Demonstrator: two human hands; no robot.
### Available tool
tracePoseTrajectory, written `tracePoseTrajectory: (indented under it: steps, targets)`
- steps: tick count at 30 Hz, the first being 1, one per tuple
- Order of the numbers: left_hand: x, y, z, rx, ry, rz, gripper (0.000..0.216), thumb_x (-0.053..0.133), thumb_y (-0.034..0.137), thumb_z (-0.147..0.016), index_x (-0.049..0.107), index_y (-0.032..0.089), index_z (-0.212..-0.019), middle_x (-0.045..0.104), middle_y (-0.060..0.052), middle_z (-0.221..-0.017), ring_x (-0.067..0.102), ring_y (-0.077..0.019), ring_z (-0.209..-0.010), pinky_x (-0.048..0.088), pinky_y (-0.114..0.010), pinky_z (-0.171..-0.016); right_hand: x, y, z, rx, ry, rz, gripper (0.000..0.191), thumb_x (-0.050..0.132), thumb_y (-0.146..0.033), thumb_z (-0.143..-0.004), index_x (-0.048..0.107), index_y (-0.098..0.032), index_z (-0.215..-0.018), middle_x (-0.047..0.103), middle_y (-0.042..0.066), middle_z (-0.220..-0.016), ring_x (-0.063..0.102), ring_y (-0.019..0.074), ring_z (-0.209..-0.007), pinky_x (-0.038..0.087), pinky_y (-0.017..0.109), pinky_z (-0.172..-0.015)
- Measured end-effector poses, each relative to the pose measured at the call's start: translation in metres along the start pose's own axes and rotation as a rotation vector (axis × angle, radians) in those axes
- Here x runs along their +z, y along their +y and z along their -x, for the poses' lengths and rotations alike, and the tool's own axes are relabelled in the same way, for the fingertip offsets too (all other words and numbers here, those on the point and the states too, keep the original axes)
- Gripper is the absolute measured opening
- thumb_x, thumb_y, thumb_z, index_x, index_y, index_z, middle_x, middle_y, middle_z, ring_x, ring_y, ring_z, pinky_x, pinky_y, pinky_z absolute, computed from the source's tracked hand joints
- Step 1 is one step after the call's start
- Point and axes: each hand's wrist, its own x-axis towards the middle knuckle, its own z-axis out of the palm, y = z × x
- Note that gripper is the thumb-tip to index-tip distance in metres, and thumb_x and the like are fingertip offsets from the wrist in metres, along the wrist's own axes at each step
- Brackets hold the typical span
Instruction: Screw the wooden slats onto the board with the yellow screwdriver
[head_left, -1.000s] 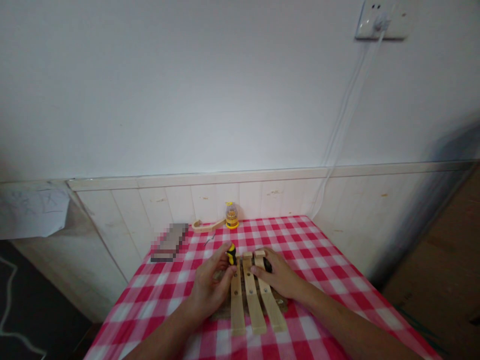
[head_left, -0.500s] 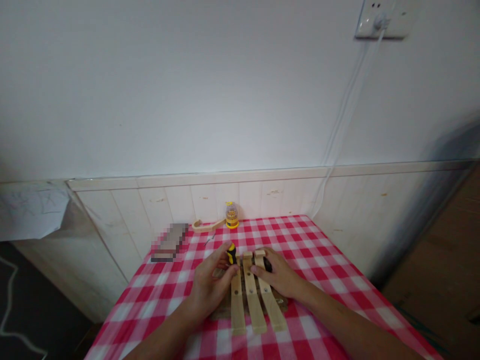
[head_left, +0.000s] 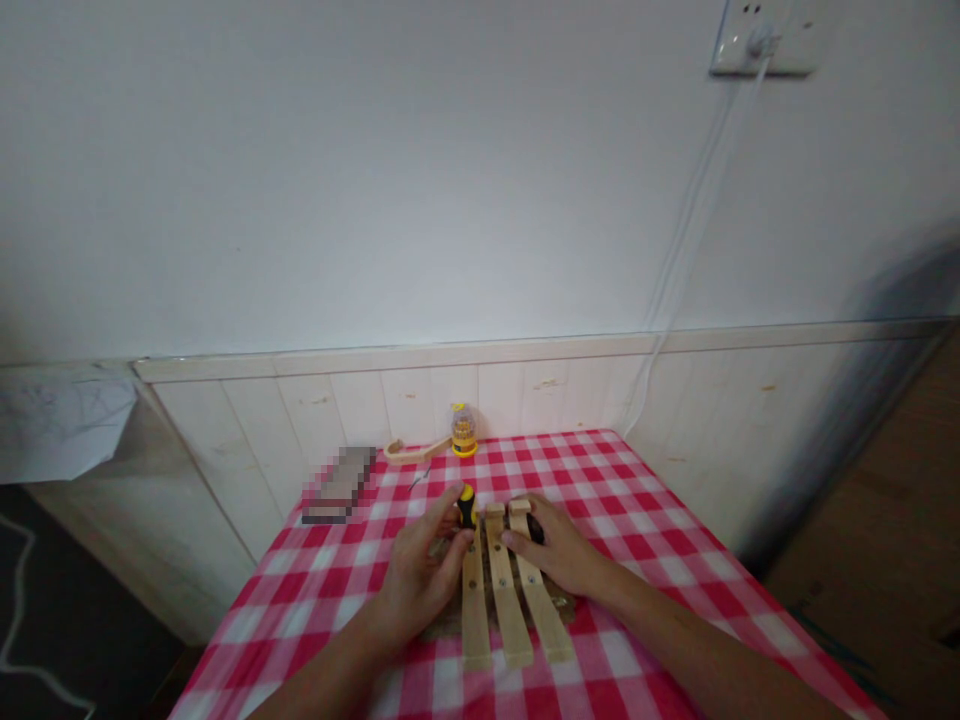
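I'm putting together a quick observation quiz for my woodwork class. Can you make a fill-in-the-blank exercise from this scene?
1. The left hand holds a small screwdriver whose handle is black and ____.
2. The right hand presses down on a frame with ____ pale wooden slats.
3. The frame lies on a red-and-white ____ cloth.

Missing words: yellow; three; checked.
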Motion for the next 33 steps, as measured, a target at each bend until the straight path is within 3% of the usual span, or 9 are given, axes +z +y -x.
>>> tracePoseTrajectory:
  steps: [6,14,21,27,33]
  targets:
    - [0.0061,-0.0055,0.0028,0.003,0.072,-0.008,0.052,0.071,0.023,-0.091,0.057,0.026,-0.141,0.077,-0.002,-0.095,0.073,-0.0132,-0.069,0.064,-0.023,-0.064,0.0008,0.0013,0.0002,-0.005,-0.004,0.001,0.021,0.066,-0.041,-0.094,0.066,-0.02,-0.099,0.069,0.009,-0.103,0.066,0.0271,-0.096,0.051,0.038,-0.084]
    - [0.0049,-0.0014,0.0008,-0.073,0.074,-0.029,0.055,0.069,0.02,-0.09,0.056,0.026,-0.143,0.073,0.0,-0.088,0.069,-0.0122,-0.069,0.06,-0.022,-0.065,0.0002,0.0005,0.0006,0.002,-0.001,-0.002,0.022,0.067,-0.04,-0.092,0.067,-0.021,-0.102,0.07,0.009,-0.104,0.066,0.0283,-0.099,0.052,0.039,-0.085]
    - [0.0035,0.0033,-0.0008,-0.076,0.042,-0.036,0.063,0.064,0.012,-0.089,0.05,0.024,-0.15,0.052,0.011,-0.058,0.05,-0.007,-0.046,0.045,-0.015,-0.05,-0.0007,-0.0016,0.0008,0.018,-0.004,-0.005,0.022,0.067,-0.038,-0.091,0.066,-0.02,-0.103,0.07,0.01,-0.104,0.066,0.0284,-0.098,0.052,0.041,-0.086]
    - [0.0035,-0.0008,0.0009,-0.059,0.025,-0.003,0.068,0.063,0.012,-0.09,0.044,0.027,-0.154,0.049,0.012,-0.058,0.048,-0.0068,-0.047,0.042,-0.015,-0.05,-0.0012,-0.0044,0.0004,0.021,-0.01,-0.008,0.024,0.066,-0.04,-0.092,0.067,-0.019,-0.104,0.07,0.01,-0.105,0.066,0.0286,-0.098,0.053,0.042,-0.087]
    - [0.0059,-0.0055,0.0032,-0.071,0.048,0.048,0.06,0.065,0.017,-0.093,0.05,0.025,-0.15,0.053,0.009,-0.062,0.05,-0.0075,-0.05,0.044,-0.017,-0.051,-0.0009,-0.0026,0.001,0.014,-0.01,-0.001,0.022,0.066,-0.039,-0.092,0.066,-0.019,-0.103,0.07,0.01,-0.104,0.067,0.0281,-0.097,0.053,0.04,-0.085]
